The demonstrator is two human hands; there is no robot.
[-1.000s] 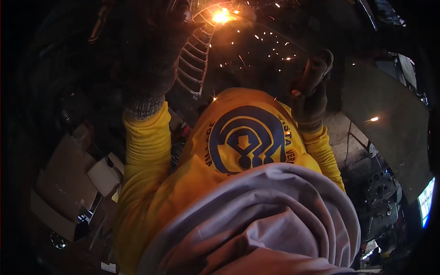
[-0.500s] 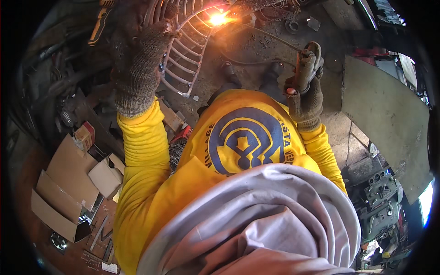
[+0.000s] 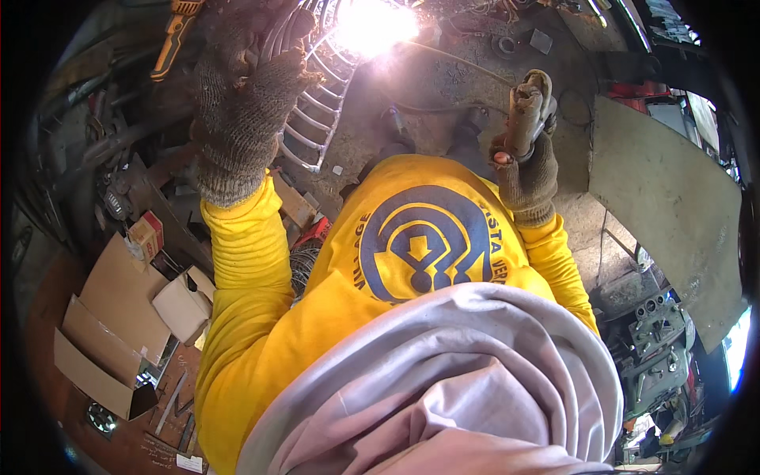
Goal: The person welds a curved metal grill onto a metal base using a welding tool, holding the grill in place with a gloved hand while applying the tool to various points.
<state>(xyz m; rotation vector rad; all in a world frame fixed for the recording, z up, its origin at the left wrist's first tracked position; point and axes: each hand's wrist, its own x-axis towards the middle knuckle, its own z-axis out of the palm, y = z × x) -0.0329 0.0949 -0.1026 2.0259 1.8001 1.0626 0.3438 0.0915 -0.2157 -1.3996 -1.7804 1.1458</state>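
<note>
A brown knitted work glove covers my left hand, whose fingers are closed on the side of a curved metal grille with several parallel bars. In my right hand, also gloved, is a welding electrode holder. From its jaw a thin welding rod reaches left toward the grille's edge. A white welding arc burns at the rod's far end, and its glare hides the joint and part of the grille. Some of my left fingers are lost in shadow.
A yellow-and-black tool lies at the upper left. Opened cardboard boxes stand at lower left. To the right are a large metal sheet and a green machine. A cable crosses the floor near my feet.
The arc has flared from a small orange glow to a wide white glare. The grille and my left hand have shifted slightly; my right hand stays almost where it was.
</note>
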